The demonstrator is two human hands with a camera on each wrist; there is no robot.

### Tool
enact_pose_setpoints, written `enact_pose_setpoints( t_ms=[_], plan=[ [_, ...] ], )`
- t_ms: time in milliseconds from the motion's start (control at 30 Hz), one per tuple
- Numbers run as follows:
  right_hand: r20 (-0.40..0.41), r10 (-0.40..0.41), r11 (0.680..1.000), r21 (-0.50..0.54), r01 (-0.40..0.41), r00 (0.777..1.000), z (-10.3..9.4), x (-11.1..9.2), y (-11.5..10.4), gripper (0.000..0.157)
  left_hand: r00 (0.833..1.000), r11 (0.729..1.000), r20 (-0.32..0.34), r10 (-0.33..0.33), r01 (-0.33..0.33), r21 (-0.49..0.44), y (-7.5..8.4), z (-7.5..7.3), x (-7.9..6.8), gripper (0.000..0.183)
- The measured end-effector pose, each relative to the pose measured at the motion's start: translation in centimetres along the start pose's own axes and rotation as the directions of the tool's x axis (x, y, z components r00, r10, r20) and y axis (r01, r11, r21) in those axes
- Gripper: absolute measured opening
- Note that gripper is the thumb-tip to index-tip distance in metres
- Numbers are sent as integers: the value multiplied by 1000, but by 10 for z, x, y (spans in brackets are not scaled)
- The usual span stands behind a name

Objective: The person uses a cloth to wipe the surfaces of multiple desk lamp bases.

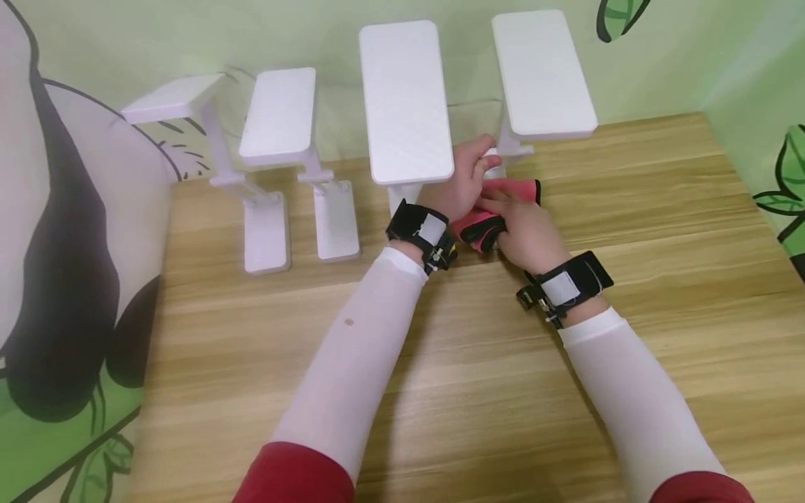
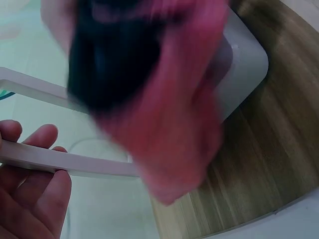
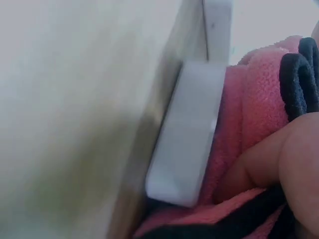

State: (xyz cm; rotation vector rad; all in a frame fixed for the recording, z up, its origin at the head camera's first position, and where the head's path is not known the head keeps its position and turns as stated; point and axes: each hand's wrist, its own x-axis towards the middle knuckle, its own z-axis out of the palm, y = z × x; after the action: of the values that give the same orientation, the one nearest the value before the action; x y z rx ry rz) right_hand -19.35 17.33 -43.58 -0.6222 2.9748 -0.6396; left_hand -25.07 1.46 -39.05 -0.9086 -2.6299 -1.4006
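The rightmost white folding stand point(image 1: 544, 73) has a flat rectangular top plate, and the cloth and hands mostly hide its base. My left hand point(image 1: 462, 178) grips one of its slim arm bars point(image 2: 89, 164), fingers on one side and thumb on the other in the left wrist view. A pink cloth point(image 1: 518, 188) with black edging is bunched in my right hand point(image 1: 531, 230). That hand presses the cloth on the stand's base point(image 2: 246, 64). In the right wrist view the cloth point(image 3: 261, 89) lies along the white base point(image 3: 187, 134).
Three similar white stands are lined up to the left: a large one point(image 1: 405, 101) beside my left hand, a smaller one point(image 1: 279, 115), and one at the far left point(image 1: 176, 98). They stand on a wooden table point(image 1: 478, 391) against a green painted wall point(image 1: 314, 35).
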Motion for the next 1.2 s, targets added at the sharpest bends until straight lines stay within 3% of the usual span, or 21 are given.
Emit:
enact_pose_setpoints(
  t_ms=[233,467,867,1033,1200],
  plan=[
    [-20,53,995,-84,-55,998,4,19,5,66,1000,1000,-5,22,-22,18,2,0,-1,15],
    [-28,4,990,-142,-8,1000,8,-3,-9,80,999,1000,-38,14,-13,10,1,2,-1,14],
    [-29,13,986,-165,-18,999,8,-53,-33,75,996,997,-65,59,-56,44,-5,5,1,22],
    [-22,7,985,-171,-10,1000,7,-54,-34,74,996,997,-57,65,-62,53,-6,6,1,21],
    [-6,-3,991,-133,2,1000,1,-39,-25,70,997,997,-49,55,-52,56,-7,6,1,18]
  ],
)
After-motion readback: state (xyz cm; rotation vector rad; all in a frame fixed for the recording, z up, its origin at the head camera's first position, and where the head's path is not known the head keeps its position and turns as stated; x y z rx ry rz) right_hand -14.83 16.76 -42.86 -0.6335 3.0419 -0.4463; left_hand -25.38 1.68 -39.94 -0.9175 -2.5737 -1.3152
